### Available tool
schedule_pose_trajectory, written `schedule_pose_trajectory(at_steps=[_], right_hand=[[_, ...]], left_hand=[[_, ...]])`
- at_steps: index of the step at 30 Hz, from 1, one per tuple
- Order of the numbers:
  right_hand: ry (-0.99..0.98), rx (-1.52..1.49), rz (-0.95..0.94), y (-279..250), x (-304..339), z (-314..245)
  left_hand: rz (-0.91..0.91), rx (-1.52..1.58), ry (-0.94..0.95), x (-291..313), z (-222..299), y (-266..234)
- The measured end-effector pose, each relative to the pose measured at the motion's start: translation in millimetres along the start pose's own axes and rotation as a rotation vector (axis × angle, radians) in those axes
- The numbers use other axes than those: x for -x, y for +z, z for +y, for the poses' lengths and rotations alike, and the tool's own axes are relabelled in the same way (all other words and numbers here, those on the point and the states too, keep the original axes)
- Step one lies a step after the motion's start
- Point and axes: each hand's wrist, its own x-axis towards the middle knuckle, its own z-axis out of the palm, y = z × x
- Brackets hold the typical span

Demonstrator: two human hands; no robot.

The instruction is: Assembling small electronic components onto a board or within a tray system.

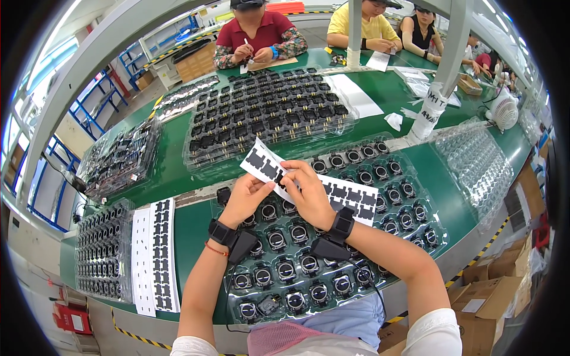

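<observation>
1. Left hand (244,199): fingers closed on the sticker sheet (309,181), steadying it above the tray (409,172)
2. Right hand (309,193): fingertips pinch one black sticker at the sheet edge, beside the left fingers, apparently to peel it
3. Round parts (286,270) sit in tray pockets below both hands

I saw my left hand (246,199) and right hand (309,193) side by side above the near tray (409,237), both touching a sticker sheet (332,190) that lay across the tray's round parts. Another sticker sheet (155,255) lay on the tabletop (190,228) left of that tray, with a further tray (104,252) beyond it. Behind the hands sat a large tray (267,115); an empty tray (478,166) lay to the right.
</observation>
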Motion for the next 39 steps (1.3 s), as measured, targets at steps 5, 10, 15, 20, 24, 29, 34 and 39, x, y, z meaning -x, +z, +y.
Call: schedule_pose_trajectory(at_steps=[5,10,15,20,24,29,34,39], right_hand=[[-0.07,0.07,-0.003,-0.2,0.3,-4.9],[-0.063,0.062,-0.001,-0.8,0.5,-3.1],[-0.058,0.05,0.0,-1.1,0.6,-3.0],[-0.057,0.091,-0.032,-3.3,0.6,-6.3],[-0.026,0.083,-0.034,-2.7,0.1,-7.4],[-0.024,0.104,-0.045,-2.9,0.2,-7.5],[-0.04,0.089,-0.019,-2.4,0.7,-4.7],[-0.001,0.125,-0.045,-2.4,1.3,-5.4]], left_hand=[[0.002,0.005,0.009,1.1,1.5,-1.2],[0.004,-0.06,-0.03,0.3,4.0,-1.5],[-0.013,-0.039,-0.027,1.0,3.6,0.9],[-0.027,-0.039,-0.017,1.8,3.3,0.9],[-0.013,-0.022,-0.022,2.1,4.0,0.4],[-0.009,-0.015,-0.016,3.2,2.6,-1.9],[-0.017,0.007,-0.012,1.9,5.5,1.2],[-0.006,-0.019,-0.017,3.7,6.8,0.1]])
